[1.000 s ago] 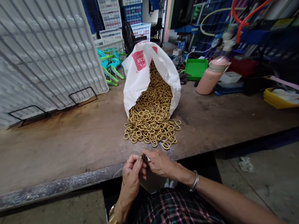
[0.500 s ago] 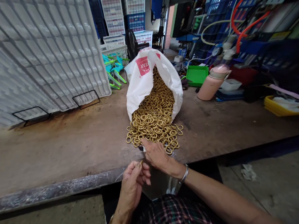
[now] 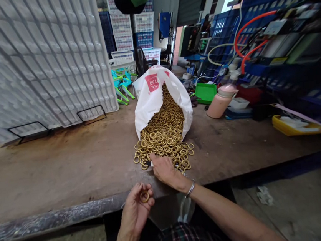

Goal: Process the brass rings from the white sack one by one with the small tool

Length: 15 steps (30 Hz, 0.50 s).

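Note:
My left hand (image 3: 133, 210) is just past the table's front edge, its fingertips closed on one brass-coloured ring (image 3: 141, 197). At the near edge of a heap of the same rings (image 3: 162, 137) is my right hand (image 3: 166, 170), back upward and index finger reaching over the rings. A small black-and-white piece (image 3: 150, 163) shows at its fingertips; what it is I cannot tell. The heap spills from the mouth of a white plastic bag (image 3: 147, 108) with a red print, lying on the table.
White ribbed plastic trays (image 3: 40, 60) lean upright on the left of the wooden table (image 3: 67, 169). To the right stand a pink bottle (image 3: 220, 102), a green tray (image 3: 206, 93) and a yellow tray (image 3: 297, 127). Stacked crates (image 3: 143, 22) fill the background.
My left hand has moved slightly down and turned, so the ring now faces the camera. The right hand has shifted forward onto the heap's near edge. The view has tilted up.

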Tool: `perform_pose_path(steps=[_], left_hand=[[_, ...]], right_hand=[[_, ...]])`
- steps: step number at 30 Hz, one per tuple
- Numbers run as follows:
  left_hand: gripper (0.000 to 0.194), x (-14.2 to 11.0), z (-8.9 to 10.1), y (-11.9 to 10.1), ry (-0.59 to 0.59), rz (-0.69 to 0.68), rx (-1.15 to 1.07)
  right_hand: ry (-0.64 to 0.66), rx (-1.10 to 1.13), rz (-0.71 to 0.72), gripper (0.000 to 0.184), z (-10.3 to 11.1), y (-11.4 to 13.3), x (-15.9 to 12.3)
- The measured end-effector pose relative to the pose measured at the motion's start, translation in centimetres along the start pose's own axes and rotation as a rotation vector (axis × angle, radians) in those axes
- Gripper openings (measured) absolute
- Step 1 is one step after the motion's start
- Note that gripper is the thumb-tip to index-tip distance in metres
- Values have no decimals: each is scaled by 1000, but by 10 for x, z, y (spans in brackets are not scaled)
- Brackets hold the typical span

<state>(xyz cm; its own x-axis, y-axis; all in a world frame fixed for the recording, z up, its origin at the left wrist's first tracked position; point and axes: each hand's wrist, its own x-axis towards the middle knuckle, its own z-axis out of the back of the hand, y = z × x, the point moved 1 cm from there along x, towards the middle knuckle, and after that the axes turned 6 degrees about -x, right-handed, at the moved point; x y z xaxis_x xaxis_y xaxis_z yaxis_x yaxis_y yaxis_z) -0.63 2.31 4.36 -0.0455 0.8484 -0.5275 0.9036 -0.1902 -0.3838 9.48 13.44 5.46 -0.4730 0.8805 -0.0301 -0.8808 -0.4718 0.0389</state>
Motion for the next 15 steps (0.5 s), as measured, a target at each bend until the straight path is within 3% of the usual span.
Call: perform_pose_path(steps=[2,5,9,15], left_hand=[[18,2,-2,0,-14,-35,45],[24,5,-9,-1,17,-137,166],[41,10,-18,-1,25,-265,338],[35,17,-16,5,17,-284,521]], right_hand=[[-24,131,40,26,3,-5,-4],[-47,500,121,14,8,-11,-12],[100,985,181,19,8,-15,-24],[262,1288,121,16,-7,-15,-32]])
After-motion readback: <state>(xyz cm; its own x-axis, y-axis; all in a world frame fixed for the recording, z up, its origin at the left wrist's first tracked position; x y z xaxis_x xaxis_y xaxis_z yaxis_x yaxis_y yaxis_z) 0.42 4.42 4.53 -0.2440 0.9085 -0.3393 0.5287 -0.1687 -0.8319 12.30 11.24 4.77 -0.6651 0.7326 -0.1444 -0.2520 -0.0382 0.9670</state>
